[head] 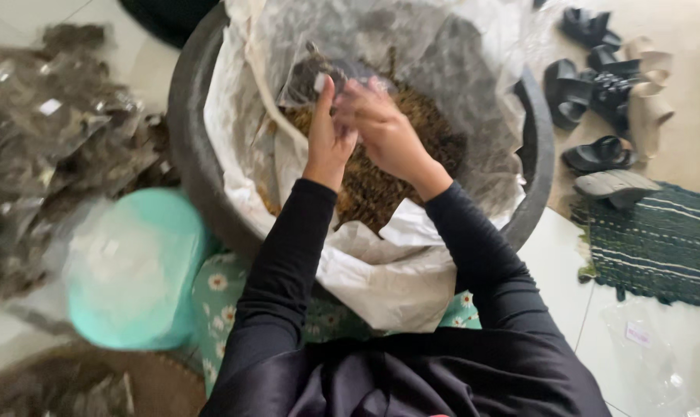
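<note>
At the far left a heap of filled clear packets (49,116) lies on the tiled floor (674,340), their dark contents blurred. Just right of them stands a mint-green tub (145,270) with clear plastic draped over its top. Next comes a large dark basin (188,139), lined with a white and clear plastic sheet (389,278) and holding a mound of brown dried stuff (373,193); what it is cannot be told.

Above the basin's middle both hands meet. The left hand (328,139) is upright, fingers closed on the lower edge of a small clear bag (315,73) partly filled with the brown stuff. The right hand (385,127) is just beside it, its fingers pinching the same bag near the top, slightly blurred. Both arms wear black sleeves (288,262).

Right of the basin several black sandals (597,77) lie near together on the floor, and below them a dark green striped mat (659,239). An empty clear packet (651,347) lies at the lower right.
</note>
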{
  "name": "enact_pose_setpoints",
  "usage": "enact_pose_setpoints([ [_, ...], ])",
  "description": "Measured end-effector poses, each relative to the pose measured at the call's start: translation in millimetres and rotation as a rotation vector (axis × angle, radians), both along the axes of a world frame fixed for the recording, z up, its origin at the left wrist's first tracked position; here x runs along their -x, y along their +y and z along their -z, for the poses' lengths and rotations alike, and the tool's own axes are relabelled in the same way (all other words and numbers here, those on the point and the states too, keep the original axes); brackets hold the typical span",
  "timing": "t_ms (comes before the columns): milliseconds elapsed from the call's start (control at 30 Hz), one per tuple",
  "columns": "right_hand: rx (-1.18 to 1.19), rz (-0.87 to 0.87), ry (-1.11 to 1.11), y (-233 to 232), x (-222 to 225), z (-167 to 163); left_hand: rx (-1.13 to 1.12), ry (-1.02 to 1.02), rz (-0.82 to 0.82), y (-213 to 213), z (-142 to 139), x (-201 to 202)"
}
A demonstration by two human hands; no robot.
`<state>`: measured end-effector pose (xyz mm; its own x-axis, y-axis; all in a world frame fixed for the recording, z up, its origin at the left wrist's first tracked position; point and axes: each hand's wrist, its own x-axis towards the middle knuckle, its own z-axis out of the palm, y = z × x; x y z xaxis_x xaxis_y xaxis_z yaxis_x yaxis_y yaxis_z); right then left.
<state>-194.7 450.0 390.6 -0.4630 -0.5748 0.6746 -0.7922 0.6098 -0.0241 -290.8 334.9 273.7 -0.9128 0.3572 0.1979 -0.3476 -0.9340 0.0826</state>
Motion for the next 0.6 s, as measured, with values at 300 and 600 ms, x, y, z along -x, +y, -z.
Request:
enact_pose_setpoints([
  [300,0.423,0.056,-0.09,-9,14,46,0.168,-0.039,-0.76,-244,-51,-138],
  [600,-0.085,0.046,0.062,-23,30,77,-0.113,-0.584,-1.61,-494,63,-409],
])
